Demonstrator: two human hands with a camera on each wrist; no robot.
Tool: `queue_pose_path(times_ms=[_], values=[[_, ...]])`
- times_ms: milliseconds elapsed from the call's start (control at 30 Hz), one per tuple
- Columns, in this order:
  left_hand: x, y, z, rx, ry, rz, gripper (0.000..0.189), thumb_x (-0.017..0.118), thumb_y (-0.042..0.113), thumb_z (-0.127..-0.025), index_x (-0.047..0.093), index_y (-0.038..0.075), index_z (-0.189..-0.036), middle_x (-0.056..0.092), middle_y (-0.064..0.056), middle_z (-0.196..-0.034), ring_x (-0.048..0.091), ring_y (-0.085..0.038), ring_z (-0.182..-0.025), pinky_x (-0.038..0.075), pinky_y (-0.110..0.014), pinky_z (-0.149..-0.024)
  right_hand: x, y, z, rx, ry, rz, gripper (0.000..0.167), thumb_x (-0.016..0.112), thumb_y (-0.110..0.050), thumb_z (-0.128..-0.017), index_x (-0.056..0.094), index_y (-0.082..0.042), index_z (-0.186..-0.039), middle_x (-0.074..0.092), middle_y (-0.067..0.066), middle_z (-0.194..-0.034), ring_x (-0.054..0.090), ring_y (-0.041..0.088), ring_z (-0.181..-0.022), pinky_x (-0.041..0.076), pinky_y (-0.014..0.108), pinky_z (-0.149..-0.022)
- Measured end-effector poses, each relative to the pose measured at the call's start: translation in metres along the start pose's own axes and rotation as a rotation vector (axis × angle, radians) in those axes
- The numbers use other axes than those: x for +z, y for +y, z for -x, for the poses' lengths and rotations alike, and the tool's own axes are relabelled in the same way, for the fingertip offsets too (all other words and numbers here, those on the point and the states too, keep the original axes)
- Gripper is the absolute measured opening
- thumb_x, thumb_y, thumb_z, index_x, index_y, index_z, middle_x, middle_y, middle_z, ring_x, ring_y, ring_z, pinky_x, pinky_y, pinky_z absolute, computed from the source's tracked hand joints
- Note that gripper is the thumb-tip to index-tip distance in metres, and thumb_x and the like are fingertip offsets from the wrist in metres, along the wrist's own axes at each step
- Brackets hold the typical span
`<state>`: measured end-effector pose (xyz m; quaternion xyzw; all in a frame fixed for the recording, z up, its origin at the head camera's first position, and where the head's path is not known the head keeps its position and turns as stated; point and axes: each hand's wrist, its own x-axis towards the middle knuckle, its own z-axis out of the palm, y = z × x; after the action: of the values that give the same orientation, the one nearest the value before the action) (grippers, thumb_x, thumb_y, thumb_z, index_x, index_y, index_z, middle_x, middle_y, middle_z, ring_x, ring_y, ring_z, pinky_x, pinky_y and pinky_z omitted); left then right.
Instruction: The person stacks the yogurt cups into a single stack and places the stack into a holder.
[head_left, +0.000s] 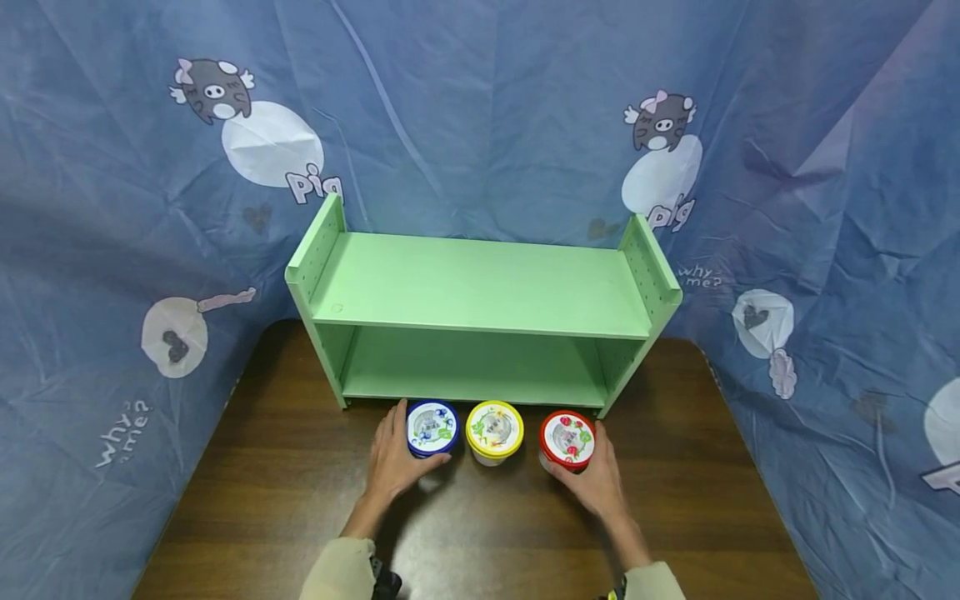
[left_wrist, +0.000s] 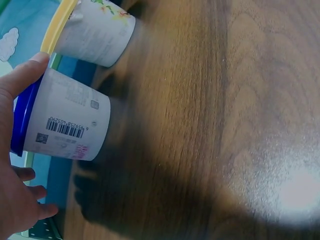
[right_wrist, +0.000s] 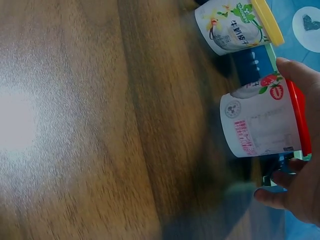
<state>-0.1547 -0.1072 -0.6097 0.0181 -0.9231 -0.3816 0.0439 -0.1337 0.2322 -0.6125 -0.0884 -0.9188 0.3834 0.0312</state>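
Observation:
Three white tubs with coloured lids form a row in front of the shelf. My left hand [head_left: 392,460] grips the blue-lidded tub [head_left: 432,427], thumb on the near side of its lid and fingers round the left. In the left wrist view that tub's barcode side [left_wrist: 67,117] faces the camera. At the right end, the red-lidded tub [head_left: 568,439], printed with strawberries, is held by my right hand [head_left: 597,482] between thumb and fingers at the lid. Between them the yellow-lidded tub [head_left: 494,429] stands upright, untouched by either hand, nearer the blue one.
A light green two-tier shelf [head_left: 480,287] stands right behind the tubs, its side panels rising above the upper board. Brown wooden tabletop [head_left: 495,533] lies under everything. Blue cloth [head_left: 480,108] with pig prints hangs behind and on both sides.

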Motion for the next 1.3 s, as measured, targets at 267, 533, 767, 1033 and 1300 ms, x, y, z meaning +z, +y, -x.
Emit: queue_pose_path(times_ms=[267, 533, 767, 1033, 1300], values=[[0.003, 0.000, 0.001, 0.003, 0.019, 0.044, 0.123, 0.091, 0.048, -0.060, 0.027, 0.003, -0.155, 0.038, -0.027, -0.156, 0.038, -0.050, -0.141, 0.034, -0.067, -0.112, 0.003, -0.001, 0.001, 0.004, 0.023, -0.050, 0.114, 0.087, -0.044, -0.071, 0.022, -0.004, -0.156, 0.045, 0.026, -0.147, 0.049, 0.044, -0.134, 0.044, 0.061, -0.107], [0.006, -0.002, 0.002, -0.038, -0.007, 0.082, 0.120, 0.090, 0.047, -0.063, 0.026, 0.006, -0.157, 0.038, -0.025, -0.156, 0.038, -0.048, -0.142, 0.037, -0.066, -0.111, 0.006, 0.002, 0.000, 0.003, 0.051, -0.099, 0.112, 0.089, -0.038, -0.069, 0.025, -0.004, -0.155, 0.052, 0.024, -0.144, 0.053, 0.042, -0.131, 0.045, 0.058, -0.106], [0.008, -0.004, 0.004, -0.041, -0.008, 0.141, 0.117, 0.090, 0.043, -0.064, 0.028, 0.005, -0.156, 0.039, -0.026, -0.156, 0.038, -0.049, -0.142, 0.035, -0.068, -0.111, 0.008, 0.004, 0.001, 0.039, 0.043, -0.150, 0.111, 0.090, -0.036, -0.069, 0.025, -0.009, -0.155, 0.055, 0.025, -0.140, 0.055, 0.042, -0.128, 0.045, 0.059, -0.105], [0.009, -0.005, 0.003, -0.024, 0.012, 0.263, 0.111, 0.091, 0.031, -0.063, 0.032, 0.001, -0.152, 0.048, -0.027, -0.147, 0.049, -0.047, -0.133, 0.039, -0.063, -0.110, 0.011, 0.007, 0.000, 0.081, 0.027, -0.232, 0.110, 0.091, -0.035, -0.068, 0.025, -0.015, -0.153, 0.055, 0.022, -0.139, 0.055, 0.039, -0.127, 0.043, 0.055, -0.105], [0.010, -0.003, 0.001, -0.090, -0.004, 0.348, 0.111, 0.093, 0.025, -0.062, 0.032, 0.006, -0.152, 0.058, -0.026, -0.138, 0.057, -0.043, -0.124, 0.044, -0.060, -0.105, 0.013, 0.009, -0.001, 0.103, 0.016, -0.272, 0.109, 0.092, -0.032, -0.068, 0.024, -0.019, -0.153, 0.054, 0.020, -0.141, 0.053, 0.037, -0.129, 0.041, 0.054, -0.106]])
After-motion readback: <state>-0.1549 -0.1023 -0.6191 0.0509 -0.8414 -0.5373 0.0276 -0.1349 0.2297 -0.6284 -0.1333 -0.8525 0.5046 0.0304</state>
